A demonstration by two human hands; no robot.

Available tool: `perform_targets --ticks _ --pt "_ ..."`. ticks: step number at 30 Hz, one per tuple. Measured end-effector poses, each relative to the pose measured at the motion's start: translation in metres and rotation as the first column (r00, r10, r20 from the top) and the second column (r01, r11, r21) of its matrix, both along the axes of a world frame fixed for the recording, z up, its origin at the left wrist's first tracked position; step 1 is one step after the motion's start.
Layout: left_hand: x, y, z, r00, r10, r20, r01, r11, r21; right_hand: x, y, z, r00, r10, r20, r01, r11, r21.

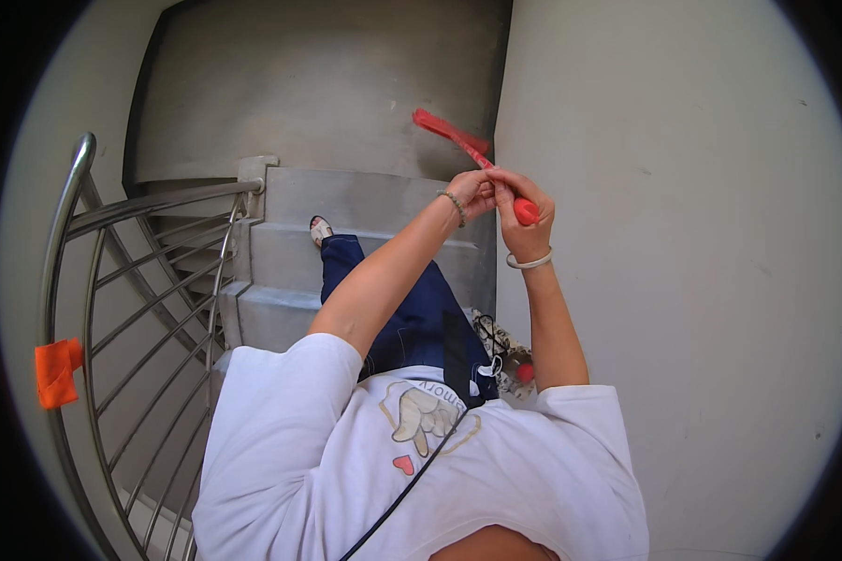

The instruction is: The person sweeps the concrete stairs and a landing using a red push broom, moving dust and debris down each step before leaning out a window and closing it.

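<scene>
Both of my hands are together in front of me on a red broom. My right hand (528, 217) wraps the handle near its rounded red end (526, 211). Just left of it, my left hand (471, 193) has its fingers curled at the same handle, partly hidden where the hands meet. Beyond the hands, the red broom head (450, 130) points away and to the left, over the landing near the right wall. Most of the handle between is covered by my fingers or foreshortened.
Grey concrete steps (365, 256) lead down to a landing (309, 91). At left runs a metal railing (161, 200) with an orange cloth (59, 373) tied on. A plain wall (673, 210) rises at right. A patterned bag (509, 343) hangs by my right hip.
</scene>
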State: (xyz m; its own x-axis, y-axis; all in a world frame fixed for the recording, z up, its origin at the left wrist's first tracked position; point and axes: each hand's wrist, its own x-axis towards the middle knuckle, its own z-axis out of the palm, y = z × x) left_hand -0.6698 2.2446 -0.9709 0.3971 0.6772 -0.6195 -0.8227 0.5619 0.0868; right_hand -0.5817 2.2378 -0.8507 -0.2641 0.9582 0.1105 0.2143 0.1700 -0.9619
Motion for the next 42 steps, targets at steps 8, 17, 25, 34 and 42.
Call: perform_targets --ticks 8,17,25,34,42 --pt "-0.033 -0.069 0.059 0.942 0.31 0.128 -0.315 0.949 0.023 -0.046 -0.049 0.077 0.99 0.134 0.051 -0.135 0.991 0.024" --pt "-0.158 -0.187 0.046 0.863 0.499 0.073 -0.486 0.862 -0.145 -0.187 -0.117 0.068 0.92 0.392 0.004 -0.381 0.897 -0.224" --pt "-0.296 -0.195 0.046 0.769 0.631 0.101 -0.635 0.772 0.017 -0.341 -0.137 0.082 0.832 0.552 0.065 -0.545 0.833 -0.099" --pt "-0.401 -0.222 0.103 0.702 0.707 0.084 -0.708 0.706 -0.025 -0.443 -0.162 0.116 0.617 0.775 0.134 -0.786 0.615 0.061" --pt "-0.415 -0.257 0.062 0.598 0.796 0.094 -0.8 0.585 0.133 -0.476 -0.168 0.094 0.521 0.853 0.031 -0.841 0.52 -0.147"
